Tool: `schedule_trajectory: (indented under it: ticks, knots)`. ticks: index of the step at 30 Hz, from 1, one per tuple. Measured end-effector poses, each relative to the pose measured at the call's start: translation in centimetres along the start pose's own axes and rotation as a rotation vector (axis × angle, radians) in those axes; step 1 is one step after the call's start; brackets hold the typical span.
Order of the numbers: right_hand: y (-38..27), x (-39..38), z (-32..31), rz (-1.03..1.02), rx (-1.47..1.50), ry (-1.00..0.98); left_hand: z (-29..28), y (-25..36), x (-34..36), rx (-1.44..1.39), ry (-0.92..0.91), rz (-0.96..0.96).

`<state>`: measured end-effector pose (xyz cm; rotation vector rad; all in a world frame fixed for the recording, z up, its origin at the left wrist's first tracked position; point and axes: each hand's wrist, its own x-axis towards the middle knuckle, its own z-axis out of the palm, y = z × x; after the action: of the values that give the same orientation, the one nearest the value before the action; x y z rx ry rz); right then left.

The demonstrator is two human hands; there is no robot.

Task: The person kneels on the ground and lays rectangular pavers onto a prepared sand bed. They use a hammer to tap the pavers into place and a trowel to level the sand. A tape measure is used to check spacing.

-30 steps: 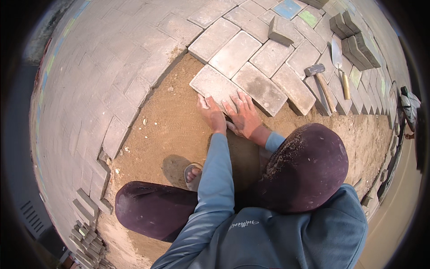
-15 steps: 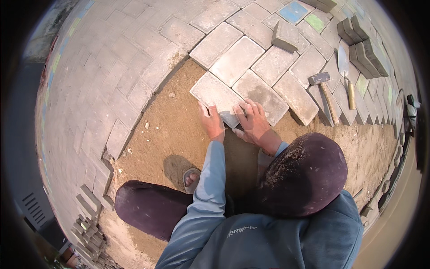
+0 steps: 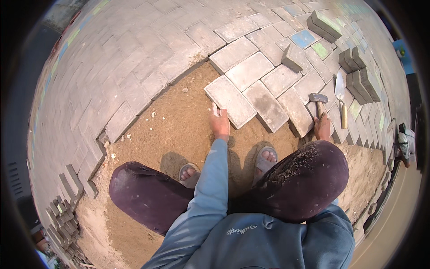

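Note:
A pale grey paving block [image 3: 230, 101] lies on the sand against the laid blocks, a little askew. My left hand [image 3: 220, 124] is at its near left edge, fingers along the side and thumb at the top edge. To the right, my right hand [image 3: 322, 128] is closed round the wooden handle of a hammer [image 3: 318, 98], whose dark metal head rests on the laid blocks. My right knee partly hides that wrist. Beside the hammer lies a trowel [image 3: 340, 88] with a wooden handle.
Bare sand [image 3: 179, 121] stretches between my feet and the stepped edge of the laid paving [image 3: 148, 54]. Loose blocks stand on the paving: a single block [image 3: 293, 58], a pair [image 3: 324, 27] and a stack [image 3: 361, 76]. More blocks [image 3: 62, 219] are piled at the lower left.
My right hand has left the paving block and moved right to take hold of the hammer handle. My left hand stays at the block. The view has shifted slightly.

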<state>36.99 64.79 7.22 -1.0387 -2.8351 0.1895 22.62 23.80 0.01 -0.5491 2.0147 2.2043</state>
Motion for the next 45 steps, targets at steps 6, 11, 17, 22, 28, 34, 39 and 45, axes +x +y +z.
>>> schedule_trajectory:
  ticks: [6, 11, 17, 22, 28, 34, 39, 45]
  knots:
    - [-1.5, 0.7, -1.9, -0.089, 0.326, -0.117, -0.2, -3.7, -0.4, -0.026, -0.002, 0.048]
    - [-14.0, -4.3, -7.3, 0.111, 0.927, -0.564, -2.7, -3.5, -0.2, -0.085, 0.014, 0.013]
    - [-21.0, -6.3, -2.8, -0.62, 0.385, -0.352, -1.1, -2.0, -1.4, -0.068, 0.027, 0.031]
    - [-24.5, -4.4, -4.8, -0.692, 0.061, -0.554, -0.8, -2.7, 0.0, 0.12, 0.016, 0.063]
    - [-28.4, -6.2, -5.8, -0.643, 0.431, -0.388, -1.1, -3.5, -0.8, 0.01, 0.036, 0.061]
    - [-29.5, -4.3, 0.3, -0.813, 0.079, -0.424, -1.2, -0.8, -1.4, 0.064, -0.007, 0.021]
    - [-31.8, -4.9, -3.3, -0.845, 0.182, -0.444, -1.5, -0.2, -1.6, 0.076, 0.009, 0.012]
    - [-32.3, -5.0, 0.8, -0.851, 0.047, -0.468, -1.9, -2.3, -1.2, 0.049, -0.026, -0.01]
